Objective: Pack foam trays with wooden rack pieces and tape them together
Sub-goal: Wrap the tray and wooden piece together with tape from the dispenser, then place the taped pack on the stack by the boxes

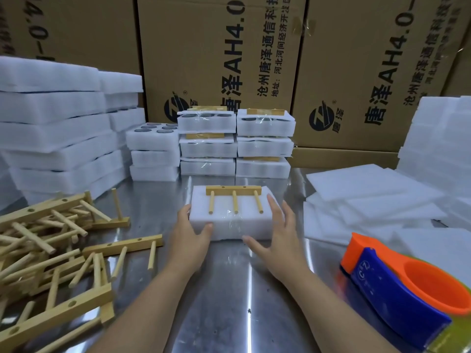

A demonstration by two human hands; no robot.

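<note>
A white foam tray [221, 222] lies in the middle of the metal table [224, 289]. On top of it rests a wooden rack piece [234, 192] with three pegs pointing toward me. A strip of clear tape [234, 222] runs over the tray's front face. My left hand [187, 234] touches the tray's left front corner, thumb on the front face. My right hand [274, 234] lies against its right side with straight fingers. An orange and blue tape dispenser [407, 289] sits at the lower right.
Loose wooden rack pieces [48, 245] are heaped at the left. Taped foam packs [235, 143] are stacked behind the tray. Foam tray stacks [58, 128] stand far left, foam sheets [369, 200] lie at the right, and cardboard boxes [219, 47] close off the back.
</note>
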